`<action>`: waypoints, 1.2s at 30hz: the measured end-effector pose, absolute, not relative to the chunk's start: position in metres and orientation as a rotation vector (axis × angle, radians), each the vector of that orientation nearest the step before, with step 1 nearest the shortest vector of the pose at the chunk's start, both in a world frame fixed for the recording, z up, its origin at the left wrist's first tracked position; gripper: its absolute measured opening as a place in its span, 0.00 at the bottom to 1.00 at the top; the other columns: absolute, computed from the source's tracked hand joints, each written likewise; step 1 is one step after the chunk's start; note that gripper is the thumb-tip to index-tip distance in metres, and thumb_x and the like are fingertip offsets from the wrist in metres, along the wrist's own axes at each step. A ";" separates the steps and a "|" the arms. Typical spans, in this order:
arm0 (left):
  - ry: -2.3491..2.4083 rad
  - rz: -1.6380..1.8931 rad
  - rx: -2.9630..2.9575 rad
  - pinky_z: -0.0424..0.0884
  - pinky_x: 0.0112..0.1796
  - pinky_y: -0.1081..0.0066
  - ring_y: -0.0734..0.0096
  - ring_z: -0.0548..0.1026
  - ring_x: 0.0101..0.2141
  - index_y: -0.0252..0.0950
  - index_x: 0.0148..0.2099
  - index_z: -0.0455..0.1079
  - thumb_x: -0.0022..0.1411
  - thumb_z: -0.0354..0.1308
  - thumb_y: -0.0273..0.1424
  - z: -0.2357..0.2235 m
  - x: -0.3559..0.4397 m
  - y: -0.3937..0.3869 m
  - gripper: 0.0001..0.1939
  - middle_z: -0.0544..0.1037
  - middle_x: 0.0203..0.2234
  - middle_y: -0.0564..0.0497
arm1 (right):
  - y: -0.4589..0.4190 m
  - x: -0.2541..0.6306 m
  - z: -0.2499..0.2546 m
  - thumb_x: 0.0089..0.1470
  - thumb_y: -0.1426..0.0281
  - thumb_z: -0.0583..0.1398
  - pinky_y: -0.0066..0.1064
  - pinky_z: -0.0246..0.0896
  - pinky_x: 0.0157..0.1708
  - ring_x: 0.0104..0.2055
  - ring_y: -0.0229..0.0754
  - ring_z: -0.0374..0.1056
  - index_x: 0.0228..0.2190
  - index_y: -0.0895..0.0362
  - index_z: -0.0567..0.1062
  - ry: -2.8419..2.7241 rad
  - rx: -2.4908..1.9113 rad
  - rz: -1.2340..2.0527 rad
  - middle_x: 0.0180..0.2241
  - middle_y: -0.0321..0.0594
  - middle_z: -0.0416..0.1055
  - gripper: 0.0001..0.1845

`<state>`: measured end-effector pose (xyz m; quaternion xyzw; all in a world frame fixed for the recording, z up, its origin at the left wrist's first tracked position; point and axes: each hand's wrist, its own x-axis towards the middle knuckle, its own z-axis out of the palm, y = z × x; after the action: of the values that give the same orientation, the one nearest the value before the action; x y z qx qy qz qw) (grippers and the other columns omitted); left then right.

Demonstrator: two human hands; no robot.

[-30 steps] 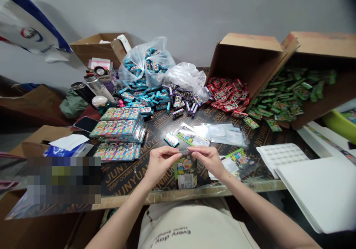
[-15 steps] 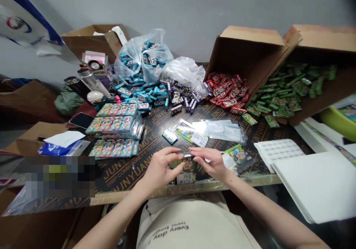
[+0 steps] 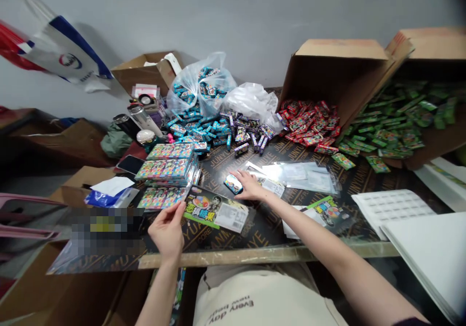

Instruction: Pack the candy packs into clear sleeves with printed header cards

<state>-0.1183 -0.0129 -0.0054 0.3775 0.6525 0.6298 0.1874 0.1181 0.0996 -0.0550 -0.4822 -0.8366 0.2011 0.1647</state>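
My left hand (image 3: 169, 229) pinches the left end of a flat printed packet (image 3: 207, 209), black with a green edge, bright lettering and a white panel. The packet lies low over the dark table, its right end in clear film. My right hand (image 3: 251, 186) reaches across with thumb and fingers about the edges of a small blue box (image 3: 233, 183) resting on the table. Beside those fingers, another printed packet (image 3: 271, 185) is partly covered by the hand. Stacked multi-coloured packs (image 3: 163, 168) stand just beyond my left hand.
Loose blue boxes (image 3: 196, 131), purple boxes (image 3: 242, 134) and red boxes (image 3: 309, 127) are heaped at the back. Green boxes (image 3: 393, 131) spill from a tipped carton (image 3: 437, 54). Clear sleeves (image 3: 302, 175), a further packet (image 3: 331, 212) and white sheets (image 3: 422, 253) lie to the right.
My hands were together over the packet at the table's front edge. The left has drawn it leftward and spread it flat; the right has let go and moved forward to the small blue box.
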 end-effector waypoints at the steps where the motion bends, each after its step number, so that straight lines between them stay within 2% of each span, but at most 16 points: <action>1: 1.901 1.702 1.058 0.71 0.36 0.65 0.67 0.75 0.28 0.30 0.36 0.73 0.45 0.62 0.36 -0.014 -0.125 -0.017 0.16 0.77 0.27 0.48 | 0.103 0.111 -0.054 0.34 0.58 0.66 0.51 0.47 0.47 0.54 0.60 0.53 0.58 0.52 0.50 -2.421 -1.413 0.548 0.53 0.55 0.56 0.51; 4: 2.048 1.324 1.269 0.69 0.40 0.60 0.60 0.75 0.34 0.33 0.38 0.73 0.44 0.62 0.40 -0.035 -0.136 -0.029 0.19 0.77 0.33 0.44 | 0.107 0.103 -0.047 0.39 0.64 0.64 0.47 0.48 0.45 0.46 0.56 0.61 0.58 0.54 0.50 -2.473 -1.548 0.494 0.43 0.52 0.66 0.47; 7: 2.022 1.216 1.340 0.66 0.45 0.59 0.56 0.72 0.41 0.35 0.41 0.72 0.45 0.61 0.41 -0.033 -0.130 -0.030 0.21 0.75 0.41 0.43 | 0.097 0.111 -0.032 0.40 0.75 0.60 0.42 0.49 0.45 0.45 0.52 0.62 0.57 0.55 0.51 -2.434 -1.422 0.548 0.43 0.48 0.67 0.42; 10: 1.599 1.109 1.023 0.70 0.39 0.62 0.60 0.74 0.38 0.32 0.44 0.71 0.50 0.57 0.42 -0.015 -0.107 -0.017 0.23 0.76 0.37 0.42 | 0.074 0.126 -0.009 0.39 0.80 0.56 0.39 0.47 0.48 0.48 0.46 0.60 0.56 0.53 0.52 -2.413 -1.010 0.668 0.47 0.43 0.65 0.41; 12: 1.252 0.908 0.864 0.72 0.34 0.65 0.63 0.75 0.34 0.29 0.45 0.70 0.49 0.60 0.39 -0.004 -0.087 -0.006 0.23 0.77 0.35 0.42 | 0.056 0.135 0.006 0.39 0.82 0.54 0.39 0.45 0.51 0.50 0.44 0.58 0.55 0.51 0.54 -2.451 -0.799 0.737 0.47 0.40 0.65 0.40; 15: 1.037 0.778 0.747 0.72 0.30 0.70 0.69 0.75 0.27 0.28 0.42 0.71 0.43 0.65 0.32 -0.001 -0.057 0.005 0.21 0.77 0.32 0.43 | 0.034 0.147 0.017 0.41 0.79 0.56 0.43 0.40 0.55 0.56 0.46 0.51 0.56 0.52 0.53 -2.424 -0.774 0.756 0.54 0.43 0.58 0.38; 18: 1.028 0.859 0.668 0.72 0.29 0.71 0.71 0.75 0.26 0.29 0.40 0.70 0.43 0.66 0.31 -0.009 -0.034 0.007 0.19 0.78 0.29 0.46 | 0.021 0.154 0.014 0.39 0.68 0.62 0.45 0.40 0.55 0.60 0.52 0.42 0.57 0.55 0.49 -2.275 -0.942 0.729 0.59 0.48 0.46 0.45; 20: 1.029 0.878 0.649 0.72 0.30 0.71 0.71 0.75 0.26 0.29 0.40 0.69 0.43 0.66 0.31 -0.014 -0.023 0.006 0.20 0.78 0.28 0.46 | 0.016 0.155 0.008 0.35 0.64 0.64 0.45 0.43 0.54 0.59 0.52 0.45 0.57 0.55 0.49 -2.197 -1.021 0.728 0.57 0.49 0.48 0.49; 24: 1.023 0.833 0.822 0.72 0.35 0.65 0.66 0.76 0.31 0.30 0.47 0.65 0.49 0.61 0.35 -0.019 -0.017 0.006 0.23 0.78 0.33 0.43 | 0.010 0.157 -0.003 0.36 0.69 0.62 0.41 0.49 0.53 0.54 0.49 0.55 0.54 0.54 0.54 -2.058 -1.101 0.671 0.51 0.46 0.58 0.42; 26: 1.047 0.809 1.121 0.67 0.44 0.57 0.62 0.74 0.40 0.32 0.53 0.60 0.56 0.53 0.37 -0.024 -0.022 0.010 0.23 0.76 0.40 0.41 | 0.012 0.165 -0.009 0.36 0.69 0.62 0.41 0.50 0.52 0.53 0.49 0.56 0.53 0.54 0.56 -2.008 -1.151 0.603 0.50 0.45 0.60 0.40; 27: 1.070 0.780 1.335 0.61 0.49 0.54 0.60 0.70 0.46 0.34 0.55 0.58 0.58 0.50 0.37 -0.027 -0.026 0.013 0.24 0.73 0.45 0.41 | 0.013 0.171 -0.014 0.35 0.69 0.62 0.41 0.51 0.52 0.52 0.50 0.57 0.52 0.54 0.57 -2.003 -1.180 0.575 0.50 0.45 0.61 0.40; 29: 1.115 0.647 1.806 0.45 0.55 0.48 0.56 0.58 0.56 0.37 0.58 0.55 0.55 0.53 0.38 -0.036 -0.033 0.018 0.29 0.64 0.54 0.41 | 0.016 0.185 -0.025 0.36 0.68 0.63 0.42 0.51 0.52 0.53 0.50 0.57 0.53 0.55 0.56 -2.037 -1.229 0.552 0.50 0.46 0.61 0.41; 31: 1.131 0.442 2.180 0.34 0.55 0.44 0.51 0.50 0.58 0.38 0.60 0.50 0.45 0.61 0.37 -0.047 -0.037 0.022 0.42 0.57 0.58 0.40 | 0.016 0.196 -0.037 0.36 0.67 0.63 0.42 0.53 0.52 0.53 0.50 0.58 0.54 0.56 0.55 -2.113 -1.243 0.583 0.51 0.47 0.60 0.43; 33: 1.138 0.303 2.377 0.32 0.54 0.44 0.50 0.54 0.57 0.37 0.62 0.44 0.39 0.64 0.36 -0.055 -0.037 0.024 0.50 0.59 0.56 0.39 | 0.014 0.202 -0.046 0.37 0.66 0.64 0.42 0.53 0.52 0.53 0.50 0.57 0.55 0.56 0.54 -2.191 -1.228 0.629 0.52 0.47 0.60 0.44; 36: 1.161 0.297 2.474 0.36 0.55 0.47 0.56 0.61 0.52 0.37 0.63 0.37 0.42 0.61 0.34 -0.057 -0.034 0.025 0.51 0.64 0.51 0.41 | 0.008 0.202 -0.049 0.38 0.66 0.64 0.42 0.49 0.55 0.55 0.49 0.55 0.56 0.56 0.52 -2.254 -1.180 0.706 0.53 0.47 0.59 0.45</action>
<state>-0.0336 0.0247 -0.0571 0.8828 0.4140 0.1058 0.1950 0.2022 0.0081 -0.0492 -0.4330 -0.8270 0.2591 0.2480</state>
